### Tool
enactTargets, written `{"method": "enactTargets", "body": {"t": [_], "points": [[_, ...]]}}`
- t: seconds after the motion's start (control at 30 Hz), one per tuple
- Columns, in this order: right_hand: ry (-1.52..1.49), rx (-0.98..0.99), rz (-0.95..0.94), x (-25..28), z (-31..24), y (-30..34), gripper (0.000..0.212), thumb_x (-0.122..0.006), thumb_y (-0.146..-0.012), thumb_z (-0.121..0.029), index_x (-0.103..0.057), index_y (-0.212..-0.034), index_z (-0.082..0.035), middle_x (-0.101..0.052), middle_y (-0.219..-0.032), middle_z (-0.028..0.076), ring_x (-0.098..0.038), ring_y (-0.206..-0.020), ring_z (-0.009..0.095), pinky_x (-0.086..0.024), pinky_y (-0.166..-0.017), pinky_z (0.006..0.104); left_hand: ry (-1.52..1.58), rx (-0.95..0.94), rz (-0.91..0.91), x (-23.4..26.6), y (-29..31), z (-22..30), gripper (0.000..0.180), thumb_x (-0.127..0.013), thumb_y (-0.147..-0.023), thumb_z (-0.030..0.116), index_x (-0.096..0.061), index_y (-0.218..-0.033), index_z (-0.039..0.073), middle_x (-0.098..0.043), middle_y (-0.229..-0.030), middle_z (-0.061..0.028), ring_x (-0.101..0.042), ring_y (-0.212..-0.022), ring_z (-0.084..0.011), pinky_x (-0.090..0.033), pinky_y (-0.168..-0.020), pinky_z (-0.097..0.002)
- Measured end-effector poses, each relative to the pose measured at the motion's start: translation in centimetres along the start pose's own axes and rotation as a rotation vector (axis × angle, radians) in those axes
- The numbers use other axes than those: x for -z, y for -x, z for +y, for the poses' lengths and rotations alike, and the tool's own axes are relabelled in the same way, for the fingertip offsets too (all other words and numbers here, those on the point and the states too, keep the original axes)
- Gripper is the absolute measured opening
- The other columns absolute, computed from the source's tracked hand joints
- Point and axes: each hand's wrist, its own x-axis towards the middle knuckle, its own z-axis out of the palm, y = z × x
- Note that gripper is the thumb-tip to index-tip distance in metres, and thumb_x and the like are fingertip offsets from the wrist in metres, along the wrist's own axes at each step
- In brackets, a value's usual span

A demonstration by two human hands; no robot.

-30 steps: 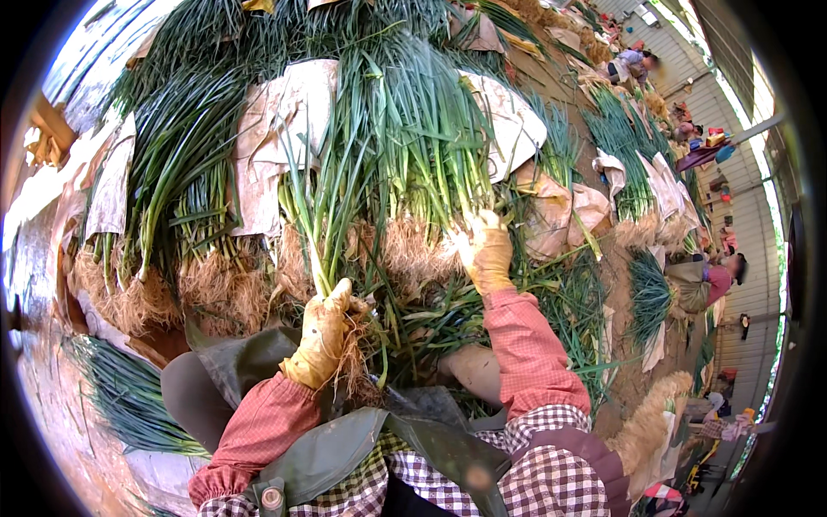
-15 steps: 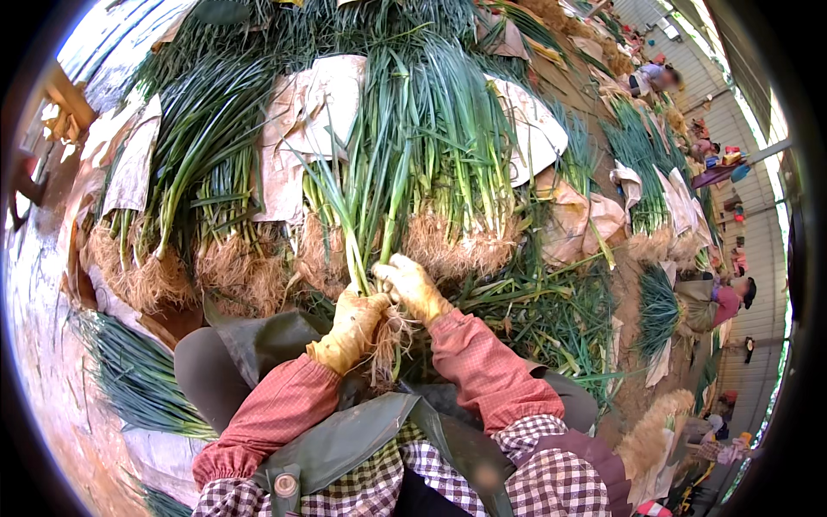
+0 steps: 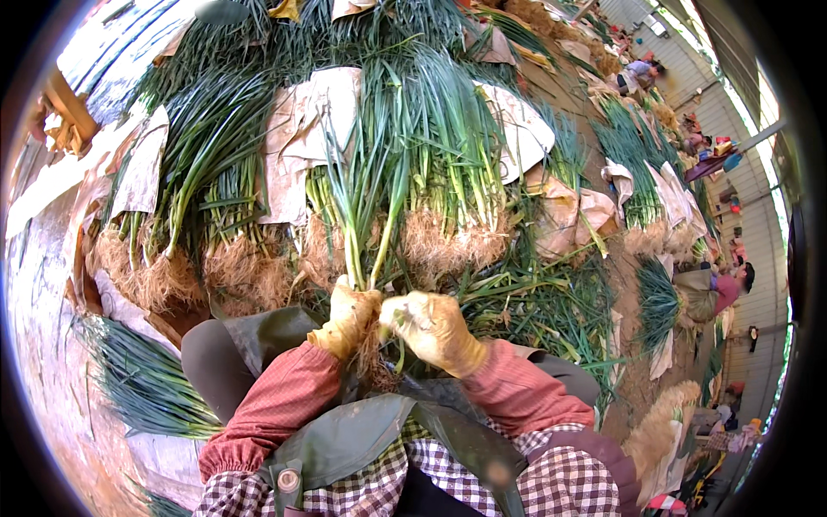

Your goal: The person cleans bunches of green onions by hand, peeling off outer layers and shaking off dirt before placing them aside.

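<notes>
My left hand (image 3: 349, 317), in a yellowish glove, is closed round the lower stems of a few green onions (image 3: 383, 233). Their long leaves point away from me, and stringy roots hang below the fist. Close to its right, my right hand (image 3: 438, 332), gloved alike, has its fingers curled together. Whatever they pinch, if anything, is too small to make out. Just beyond my hands lies a thick row of green onions (image 3: 457, 164), with their brown roots (image 3: 457, 246) toward me.
Pale sacking (image 3: 312, 121) lies across parts of the row. Loose green leaves (image 3: 538, 310) are heaped right of my knees. A bundle of green onions (image 3: 142, 379) rests at my left. Farther right, a person (image 3: 724, 289) bends beside another bundle (image 3: 657, 297).
My right hand has drawn away from the stems, toward me and slightly right, and its fingers have curled. My left hand keeps its hold on the green onions.
</notes>
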Motion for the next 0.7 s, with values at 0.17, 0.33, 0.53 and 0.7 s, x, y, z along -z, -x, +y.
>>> {"method": "enactTargets", "body": {"t": [0.17, 0.33, 0.53, 0.7], "points": [[0.014, -0.36, -0.771, 3.6, 9.7, 2.8, 0.03, -0.062, -0.076, -0.017, -0.057, -0.099, 0.001, -0.061, -0.089, 0.014, -0.058, -0.086, 0.023, -0.046, -0.077, 0.0326, 0.211, 0.3, -0.264, -0.3, 2.1, 3.6, 0.015, -0.062, -0.079, 0.01, -0.053, -0.084, 0.0, -0.049, -0.059, -0.0039, -0.048, -0.043, -0.0139, -0.041, -0.037, -0.0278], [0.811, -0.402, 0.292, 7.5, 22.1, -2.8, 0.034, -0.059, -0.077, -0.036, -0.057, -0.09, -0.006, -0.06, -0.083, 0.017, -0.058, -0.076, 0.035, -0.046, -0.066, 0.0418, -0.021, 0.149, -0.262, -1.1, 2.9, 4.2, 0.013, -0.062, -0.078, 0.011, -0.055, -0.085, 0.001, -0.055, -0.067, -0.0031, -0.05, -0.056, -0.0133, -0.041, -0.05, -0.0276], [0.141, -1.01, 0.186, 5.2, 21.5, -8.0, 0.019, -0.056, -0.079, -0.02, -0.057, -0.093, -0.008, -0.061, -0.073, 0.011, -0.058, -0.06, 0.02, -0.046, -0.048, 0.0321, 0.176, 0.105, -0.158, -0.6, 1.7, 2.7, 0.017, -0.063, -0.074, 0.007, -0.052, -0.086, 0.001, -0.053, -0.069, -0.0037, -0.05, -0.058, -0.014, -0.043, -0.051, -0.0277], [-0.814, -0.966, 0.18, -3.1, 13.7, -4.5, 0.015, -0.057, -0.084, -0.02, -0.053, -0.08, -0.007, -0.053, -0.06, 0.003, -0.048, -0.042, 0.01, -0.034, -0.035, 0.02, 0.362, -0.085, -0.267, -1.1, -1.3, -3.1, 0.017, -0.062, -0.071, 0.004, -0.054, -0.086, 0.002, -0.054, -0.069, -0.0029, -0.05, -0.058, -0.0135, -0.043, -0.052, -0.0269]]}}
